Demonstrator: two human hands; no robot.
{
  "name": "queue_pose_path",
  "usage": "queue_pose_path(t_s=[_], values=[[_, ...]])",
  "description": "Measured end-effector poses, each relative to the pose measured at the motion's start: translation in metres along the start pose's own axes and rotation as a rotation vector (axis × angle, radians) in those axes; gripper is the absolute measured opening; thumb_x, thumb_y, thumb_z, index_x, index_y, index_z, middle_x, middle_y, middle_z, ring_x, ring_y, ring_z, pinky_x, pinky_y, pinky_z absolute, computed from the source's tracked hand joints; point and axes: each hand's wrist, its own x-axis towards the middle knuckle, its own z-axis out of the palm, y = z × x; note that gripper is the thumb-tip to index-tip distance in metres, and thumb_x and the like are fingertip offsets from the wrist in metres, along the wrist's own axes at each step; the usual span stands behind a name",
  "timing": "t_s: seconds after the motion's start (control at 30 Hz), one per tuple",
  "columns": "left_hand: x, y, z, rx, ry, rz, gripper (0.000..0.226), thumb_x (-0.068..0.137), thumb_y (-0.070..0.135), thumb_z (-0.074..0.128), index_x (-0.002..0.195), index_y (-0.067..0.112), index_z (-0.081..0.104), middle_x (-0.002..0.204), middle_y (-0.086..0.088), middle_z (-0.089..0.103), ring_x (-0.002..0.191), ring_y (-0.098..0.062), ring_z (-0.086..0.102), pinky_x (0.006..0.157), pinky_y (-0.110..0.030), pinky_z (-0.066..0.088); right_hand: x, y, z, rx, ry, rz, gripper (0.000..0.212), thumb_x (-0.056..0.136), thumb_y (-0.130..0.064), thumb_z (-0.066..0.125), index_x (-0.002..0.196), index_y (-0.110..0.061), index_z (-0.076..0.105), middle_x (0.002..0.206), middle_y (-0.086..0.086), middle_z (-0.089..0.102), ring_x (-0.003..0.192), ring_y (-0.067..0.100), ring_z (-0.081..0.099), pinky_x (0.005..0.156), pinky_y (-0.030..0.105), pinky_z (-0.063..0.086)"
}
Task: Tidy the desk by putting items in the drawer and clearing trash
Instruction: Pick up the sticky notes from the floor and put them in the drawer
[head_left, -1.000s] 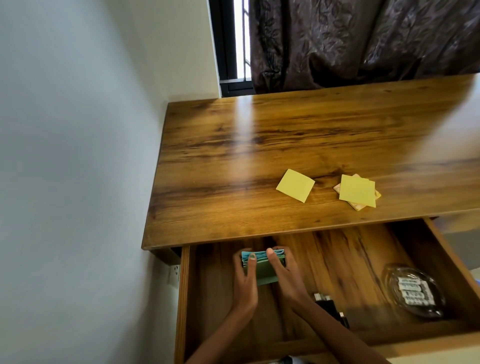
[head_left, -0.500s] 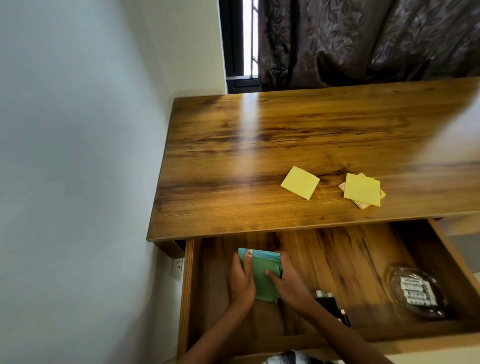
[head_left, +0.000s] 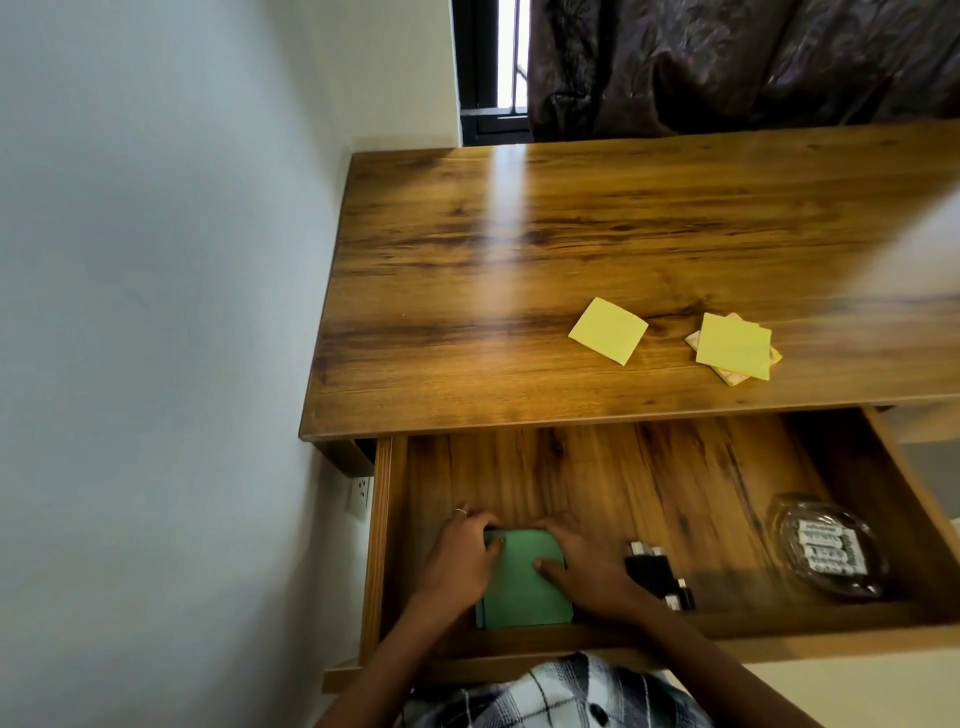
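A green stack of paper notes lies flat in the front left of the open wooden drawer. My left hand grips its left edge and my right hand rests on its right side, thumb on top. On the desk top a single yellow sticky note lies near the front edge. To its right a yellow note lies on a small pile of papers.
Inside the drawer a small black object lies right of my right hand, and a clear round dish with printed slips sits at the far right. A white wall runs along the left, with a socket below the desk. A dark curtain hangs behind.
Both hands have drawn the green stack from the back of the drawer toward its front edge and laid it flat. The yellow notes on the desk have not moved.
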Motion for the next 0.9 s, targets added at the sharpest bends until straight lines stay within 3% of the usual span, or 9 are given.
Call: queue_pose_path(t_s=[0.13, 0.2, 0.3, 0.4, 0.5, 0.6, 0.7, 0.8, 0.9], values=[[0.001, 0.0, -0.005, 0.046, -0.045, 0.062, 0.027, 0.095, 0.018, 0.051, 0.121, 0.016, 0.059, 0.121, -0.004, 0.055, 0.108, -0.014, 0.051, 0.093, -0.028, 0.046, -0.003, 0.001, 0.001, -0.139, -0.035, 0.014, 0.054, 0.092, -0.029, 0.052, 0.142, -0.021, 0.03, 0.141, 0.006, 0.033, 0.125, 0.022, 0.039, 0.104, 0.035, 0.037], [0.0, -0.002, -0.005, 0.074, -0.062, 0.07, 0.033, 0.096, 0.018, 0.049, 0.128, 0.017, 0.055, 0.129, -0.005, 0.052, 0.117, -0.016, 0.049, 0.1, -0.032, 0.044, -0.004, 0.0, 0.001, -0.055, -0.035, 0.085, 0.068, 0.09, -0.028, 0.055, 0.147, -0.022, 0.018, 0.144, 0.009, 0.029, 0.126, 0.025, 0.04, 0.101, 0.037, 0.04], [-0.005, -0.006, -0.005, 0.066, -0.057, 0.068, 0.044, 0.098, 0.015, 0.045, 0.141, 0.019, 0.041, 0.144, -0.003, 0.042, 0.132, -0.018, 0.039, 0.11, -0.034, 0.037, -0.005, -0.001, 0.001, 0.171, 0.063, 0.212, 0.076, 0.088, -0.014, 0.058, 0.148, -0.02, 0.012, 0.145, 0.013, 0.026, 0.123, 0.026, 0.043, 0.086, 0.027, 0.046], [-0.013, -0.009, -0.009, 0.094, -0.031, 0.111, 0.048, 0.098, 0.013, 0.043, 0.145, 0.019, 0.035, 0.149, -0.001, 0.038, 0.136, -0.016, 0.035, 0.111, -0.028, 0.033, -0.006, 0.0, -0.003, 0.338, 0.069, 0.332, 0.067, 0.086, -0.002, 0.054, 0.145, -0.013, 0.024, 0.143, 0.016, 0.034, 0.121, 0.029, 0.046, 0.089, 0.032, 0.048], [-0.024, -0.011, -0.013, 0.166, -0.019, 0.202, 0.048, 0.098, 0.01, 0.041, 0.145, 0.021, 0.036, 0.151, 0.002, 0.036, 0.138, -0.014, 0.031, 0.114, -0.028, 0.027, -0.01, -0.009, -0.003, 0.569, -0.025, 0.424, 0.049, 0.086, 0.006, 0.045, 0.129, -0.017, 0.045, 0.122, 0.009, 0.057, 0.105, 0.025, 0.058, 0.084, 0.041, 0.054], [-0.035, -0.006, -0.031, 0.172, 0.156, 0.326, 0.041, 0.095, 0.006, 0.044, 0.132, 0.022, 0.053, 0.137, 0.003, 0.054, 0.128, -0.011, 0.046, 0.115, -0.03, 0.027, -0.013, -0.029, 0.003, 0.726, -0.118, 0.453, 0.037, 0.092, 0.002, 0.039, 0.113, -0.027, 0.051, 0.099, 0.0, 0.063, 0.083, 0.016, 0.061, 0.064, 0.03, 0.052], [-0.039, -0.008, -0.05, 0.201, 0.461, 0.383, 0.038, 0.082, -0.007, 0.061, 0.112, 0.015, 0.068, 0.113, -0.001, 0.07, 0.109, -0.014, 0.063, 0.11, -0.04, 0.033, -0.008, -0.042, 0.012, 0.776, -0.17, 0.433, 0.036, 0.094, 0.003, 0.036, 0.105, -0.027, 0.052, 0.096, -0.001, 0.063, 0.083, 0.014, 0.063, 0.065, 0.03, 0.054], [-0.045, -0.022, -0.059, 0.237, 0.55, 0.29, 0.046, 0.078, -0.007, 0.064, 0.119, 0.013, 0.065, 0.125, -0.003, 0.064, 0.123, -0.023, 0.054, 0.11, -0.044, 0.028, 0.0, -0.054, 0.023, 0.812, -0.204, 0.427, 0.043, 0.092, 0.007, 0.033, 0.11, -0.026, 0.054, 0.1, -0.002, 0.064, 0.09, 0.015, 0.064, 0.078, 0.037, 0.056], [-0.05, -0.035, -0.057, 0.215, 0.539, 0.219, 0.048, 0.084, 0.002, 0.051, 0.131, 0.011, 0.055, 0.141, -0.004, 0.05, 0.136, -0.025, 0.039, 0.114, -0.045, 0.023, 0.004, -0.067, 0.038, 0.724, -0.2, 0.38, 0.047, 0.092, 0.003, 0.032, 0.126, -0.024, 0.051, 0.114, 0.003, 0.061, 0.102, 0.02, 0.061, 0.084, 0.039, 0.055]])
